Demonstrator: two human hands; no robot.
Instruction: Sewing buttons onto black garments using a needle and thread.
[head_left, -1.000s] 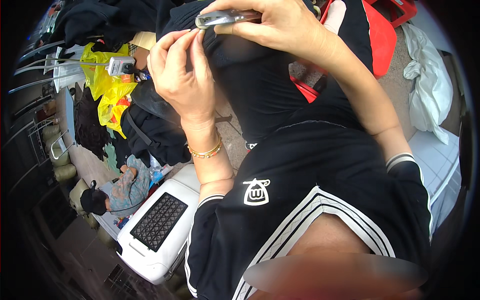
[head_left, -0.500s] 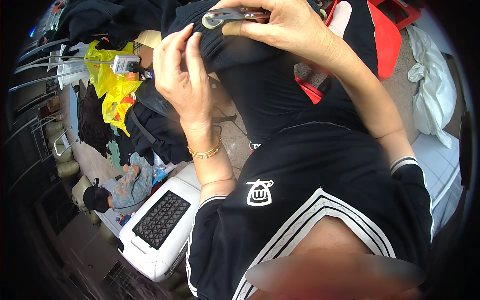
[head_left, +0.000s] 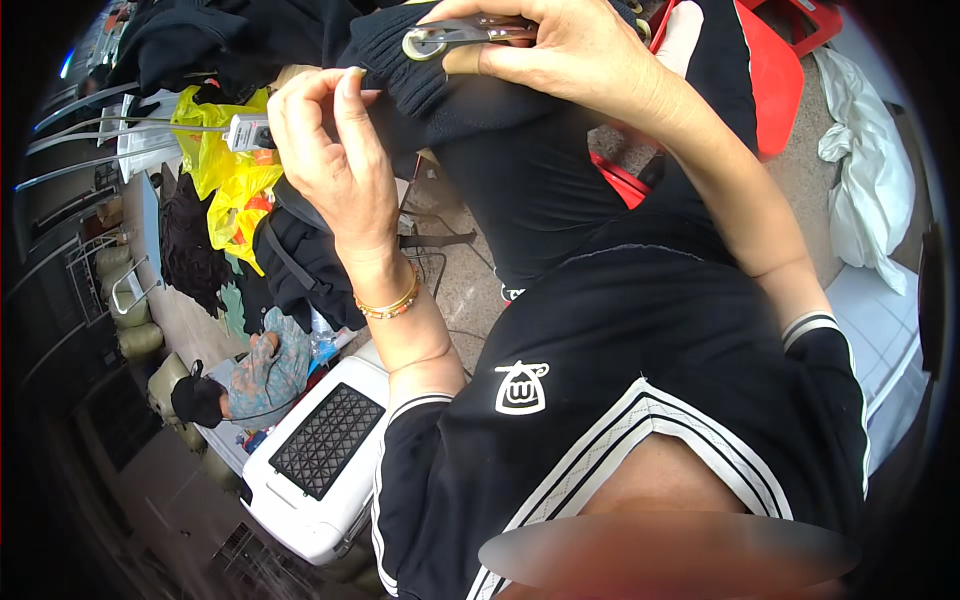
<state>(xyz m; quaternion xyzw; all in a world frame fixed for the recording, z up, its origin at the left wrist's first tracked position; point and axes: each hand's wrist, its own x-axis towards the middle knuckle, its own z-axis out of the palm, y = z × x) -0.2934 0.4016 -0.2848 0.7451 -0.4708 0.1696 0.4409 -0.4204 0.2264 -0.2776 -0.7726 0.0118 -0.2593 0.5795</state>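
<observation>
Head view, what just changed: my left hand [head_left: 335, 165] has drawn away, down and to the left. A second ago its fingertips were right at the end of the metal tool [head_left: 470, 34]; now they are clear of it. The tool has also turned, so its round end faces up at me.
What that means for the work: as I judge it, my right hand [head_left: 570, 55] alone carries the tool, leaving the left free to handle something else.
Right hand: closed on the tool, thumb below and fingers above, with the round end sticking out past my fingertips.
Left hand: loosely curled, thumb and forefinger close together. I cannot tell whether they meet, or whether anything as fine as a thread lies between them.
Metal tool: up in my grip, above the black ribbed cloth [head_left: 400, 75]; it looks like small scissors or snips, but my fingers cover too much to be sure.
Ribbed cloth: bunched at the knee end of my lap [head_left: 525, 190], its left edge just beside my left fingertips; I cannot tell whether they touch.
Left of my lap: a yellow bag [head_left: 205, 150], partly behind a white plug block [head_left: 247, 132]; nearer me, a black backpack [head_left: 310, 265] and a white case [head_left: 295, 520].
Right of my lap: a red stool [head_left: 775, 95], and beyond its edge a crumpled white sheet [head_left: 865, 165].
</observation>
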